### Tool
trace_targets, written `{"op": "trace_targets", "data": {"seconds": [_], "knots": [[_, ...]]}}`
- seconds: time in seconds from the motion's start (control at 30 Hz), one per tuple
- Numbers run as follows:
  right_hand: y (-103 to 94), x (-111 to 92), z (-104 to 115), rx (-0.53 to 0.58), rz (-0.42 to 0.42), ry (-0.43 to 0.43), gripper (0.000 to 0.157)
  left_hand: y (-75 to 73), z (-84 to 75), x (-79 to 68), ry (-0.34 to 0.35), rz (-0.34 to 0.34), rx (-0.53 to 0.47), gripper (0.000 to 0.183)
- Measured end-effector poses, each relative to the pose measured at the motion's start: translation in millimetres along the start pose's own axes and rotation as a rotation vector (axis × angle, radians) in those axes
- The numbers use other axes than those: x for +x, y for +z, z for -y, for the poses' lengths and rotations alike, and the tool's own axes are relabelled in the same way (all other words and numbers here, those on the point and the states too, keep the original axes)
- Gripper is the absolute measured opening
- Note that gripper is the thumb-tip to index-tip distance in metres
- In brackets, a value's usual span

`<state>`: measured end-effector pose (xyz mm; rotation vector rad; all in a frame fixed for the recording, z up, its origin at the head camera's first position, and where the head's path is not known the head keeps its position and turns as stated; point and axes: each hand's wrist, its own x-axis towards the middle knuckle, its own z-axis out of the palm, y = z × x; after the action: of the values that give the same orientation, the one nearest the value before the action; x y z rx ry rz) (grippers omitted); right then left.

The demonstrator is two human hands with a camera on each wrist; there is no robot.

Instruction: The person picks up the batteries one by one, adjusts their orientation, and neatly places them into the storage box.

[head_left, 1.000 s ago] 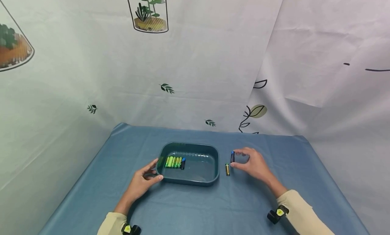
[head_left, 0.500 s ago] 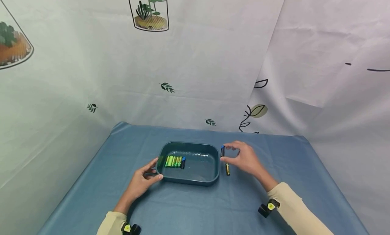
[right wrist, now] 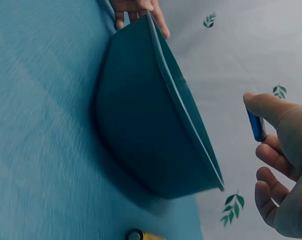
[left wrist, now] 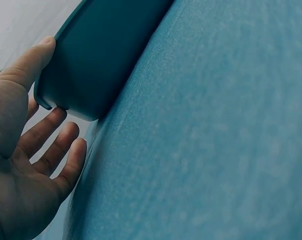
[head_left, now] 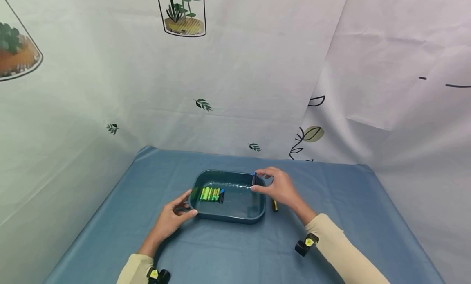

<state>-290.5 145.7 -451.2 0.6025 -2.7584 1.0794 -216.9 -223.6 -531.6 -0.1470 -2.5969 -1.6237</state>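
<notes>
A dark teal rectangular tray (head_left: 239, 206) sits on the blue cloth. My left hand (head_left: 173, 218) holds its left corner, thumb at the rim and fingers against the outer wall; the left wrist view shows the last two fingers apart from the tray (left wrist: 90, 55). Over the tray's right end, my right hand (head_left: 280, 189) pinches a black-and-blue battery (head_left: 254, 179) between thumb and fingertips. In the right wrist view this battery (right wrist: 257, 126) hangs clear of the rim. Several green-yellow batteries (head_left: 209, 194) lie side by side in the tray's left half, with another black-and-blue battery (head_left: 221, 196) ending the row.
A gold-and-black battery (head_left: 275, 206) lies on the cloth just right of the tray, partly covered by my right hand in the head view. White fabric walls (head_left: 235, 91) with plant prints stand behind and at both sides of the table (head_left: 228, 251).
My right hand has moved left with the pinched battery, from beside the tray to over its right end. The left hand and the row of batteries have stayed in place.
</notes>
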Motion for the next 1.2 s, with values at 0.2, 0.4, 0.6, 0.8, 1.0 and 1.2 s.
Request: {"op": "trace_targets", "data": {"seconds": [0.2, 0.4, 0.6, 0.8, 1.0, 1.2], "knots": [[15.0, 8, 8, 0.026, 0.007, 0.009, 0.052, -0.6, 0.1, 0.1, 0.008, 0.0, 0.004, 0.075], [26.2, 14, 16, 0.059, 0.011, -0.012, 0.052, -0.3, 0.0, -0.1, 0.004, 0.0, 0.006, 0.075], [37.4, 17, 20, 0.082, 0.018, -0.003, 0.051, -0.1, -0.6, -0.3, 0.0, -0.003, 0.014, 0.075], [47.8, 19, 22, 0.11, 0.032, 0.036, 0.05, -0.3, -0.4, 1.1, -0.005, -0.006, 0.015, 0.074], [58.0, 20, 24, 0.113, 0.051, 0.041, 0.048, -0.7, 0.3, 1.9, -0.005, -0.005, 0.015, 0.075], [64.7, 18, 29, 0.127, 0.081, 0.096, 0.047, -0.6, 0.6, 0.9, -0.008, -0.004, 0.015, 0.075]]}}
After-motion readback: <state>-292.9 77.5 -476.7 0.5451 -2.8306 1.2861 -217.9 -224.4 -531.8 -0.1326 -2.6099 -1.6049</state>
